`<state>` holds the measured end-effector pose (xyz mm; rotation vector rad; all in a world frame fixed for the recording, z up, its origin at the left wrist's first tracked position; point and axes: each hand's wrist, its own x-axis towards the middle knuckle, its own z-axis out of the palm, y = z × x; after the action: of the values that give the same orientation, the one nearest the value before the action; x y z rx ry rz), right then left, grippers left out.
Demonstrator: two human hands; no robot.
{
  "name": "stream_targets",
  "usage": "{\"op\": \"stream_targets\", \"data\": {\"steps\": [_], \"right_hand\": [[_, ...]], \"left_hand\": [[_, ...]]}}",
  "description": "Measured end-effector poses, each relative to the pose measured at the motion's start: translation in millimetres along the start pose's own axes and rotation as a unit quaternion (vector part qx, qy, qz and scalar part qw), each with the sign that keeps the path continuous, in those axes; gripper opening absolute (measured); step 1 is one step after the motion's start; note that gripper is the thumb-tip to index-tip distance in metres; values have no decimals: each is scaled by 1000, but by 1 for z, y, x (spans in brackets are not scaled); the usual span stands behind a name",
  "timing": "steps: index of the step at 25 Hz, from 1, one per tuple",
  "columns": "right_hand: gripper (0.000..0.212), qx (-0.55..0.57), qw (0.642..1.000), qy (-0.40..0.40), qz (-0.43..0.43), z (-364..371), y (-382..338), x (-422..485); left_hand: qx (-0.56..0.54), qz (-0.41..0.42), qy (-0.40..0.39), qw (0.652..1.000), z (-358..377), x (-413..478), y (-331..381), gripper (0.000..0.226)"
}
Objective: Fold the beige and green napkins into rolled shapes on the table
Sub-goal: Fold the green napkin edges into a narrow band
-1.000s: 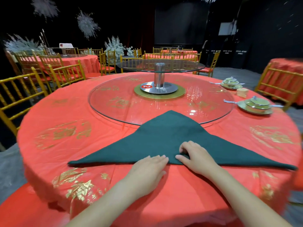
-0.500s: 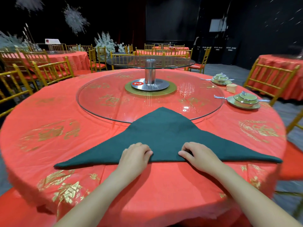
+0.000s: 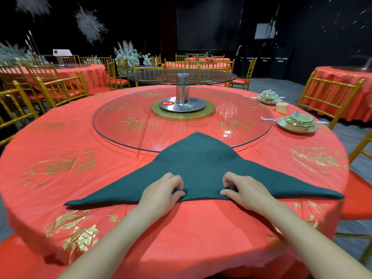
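A dark green napkin (image 3: 199, 168) lies folded into a wide triangle on the red tablecloth (image 3: 60, 158), its tip over the glass turntable's rim and its long edge toward me. My left hand (image 3: 161, 193) pinches that near edge left of centre, fingers curled onto the cloth. My right hand (image 3: 244, 190) pinches the same edge right of centre, thumb under, fingers on top. A beige rolled napkin (image 3: 281, 107) stands at the far right between two place settings.
A large glass turntable (image 3: 141, 125) with a steel post (image 3: 182, 89) fills the table's middle. Two green bowl-and-plate settings (image 3: 297, 123) sit at the far right. Gold chairs (image 3: 330, 97) ring the table; other red tables stand behind.
My left hand went from lying flat before the napkin to curling onto its near edge. Both hands now pinch that edge, and the edge has lifted slightly between them.
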<state>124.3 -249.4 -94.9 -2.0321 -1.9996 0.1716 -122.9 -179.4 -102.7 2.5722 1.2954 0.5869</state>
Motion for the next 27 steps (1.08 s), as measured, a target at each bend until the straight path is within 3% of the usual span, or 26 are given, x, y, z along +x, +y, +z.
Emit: {"op": "stream_targets", "data": {"steps": [4, 7, 11, 13, 18, 21, 23, 27], "right_hand": [[26, -56, 984, 110, -126, 4, 19, -7], [34, -119, 952, 171, -223, 9, 42, -18], [27, -192, 916, 201, -289, -2, 53, -17], [32, -199, 911, 210, -295, -7, 58, -18], [25, -147, 946, 129, -260, -8, 58, -41], [8, -65, 987, 51, -136, -19, 49, -41], [15, -3, 998, -1, -70, -21, 47, -36], [16, -47, 998, 9, -48, -17, 48, -26]], "left_hand": [[54, 144, 15, 988, -4, -11, -26, 36], [133, 228, 45, 963, -16, -20, -50, 31], [199, 270, 47, 941, -33, -26, -64, 34], [165, 252, 21, 953, -38, -30, -69, 44], [79, 154, -81, 982, -47, -43, -75, 34], [33, 78, -81, 993, -48, -42, -74, 17], [50, 28, -63, 996, -44, -36, -67, 13], [158, 4, -41, 987, -38, -29, -59, 11]]}}
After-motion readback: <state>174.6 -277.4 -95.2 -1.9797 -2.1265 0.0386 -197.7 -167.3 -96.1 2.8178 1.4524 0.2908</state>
